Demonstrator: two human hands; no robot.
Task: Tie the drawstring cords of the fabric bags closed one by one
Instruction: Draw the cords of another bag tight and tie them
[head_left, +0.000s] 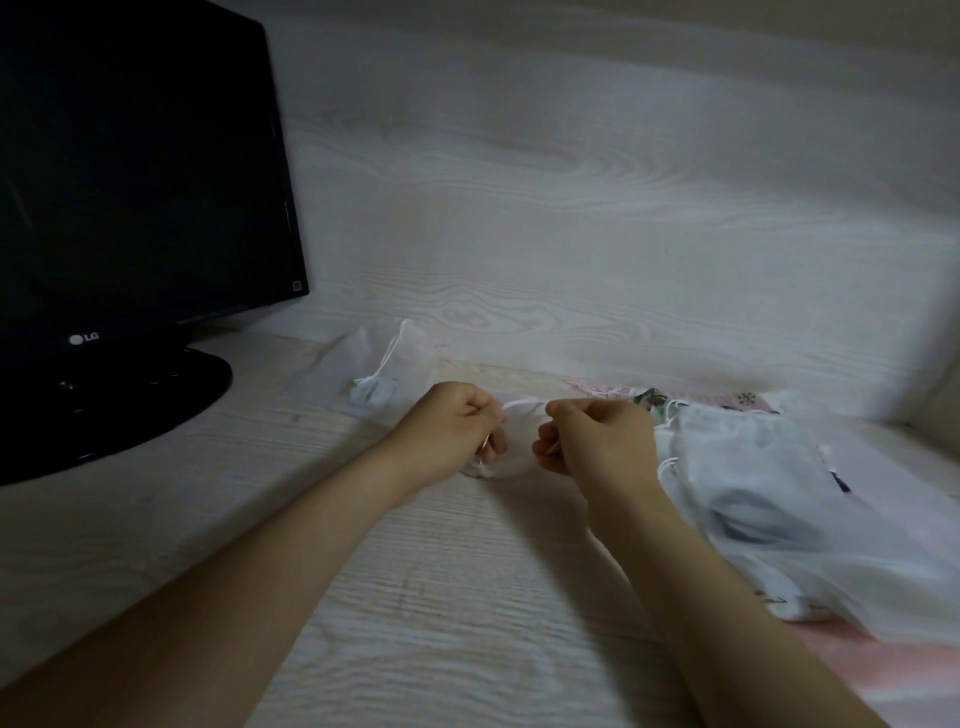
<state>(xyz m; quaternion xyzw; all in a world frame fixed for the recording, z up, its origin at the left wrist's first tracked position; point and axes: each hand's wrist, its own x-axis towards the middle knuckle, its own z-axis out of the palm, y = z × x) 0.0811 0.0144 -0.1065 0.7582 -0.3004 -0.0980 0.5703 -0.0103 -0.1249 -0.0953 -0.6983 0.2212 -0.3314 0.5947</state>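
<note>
Your left hand (457, 426) and right hand (592, 441), fingers curled, each pinch the white cord (522, 402) of a small bag (513, 460) between them; more bags (779, 493) at three o'clock

Looks like a desk at home. Black LG monitor (140, 171) on a round stand (130, 410) at the left. Pale wood-look desk top (441, 597), with a wall (571, 208) of the same look right behind. Pink flowery cloth (740, 400) under a heap of white drawstring bags (769, 488).
</note>
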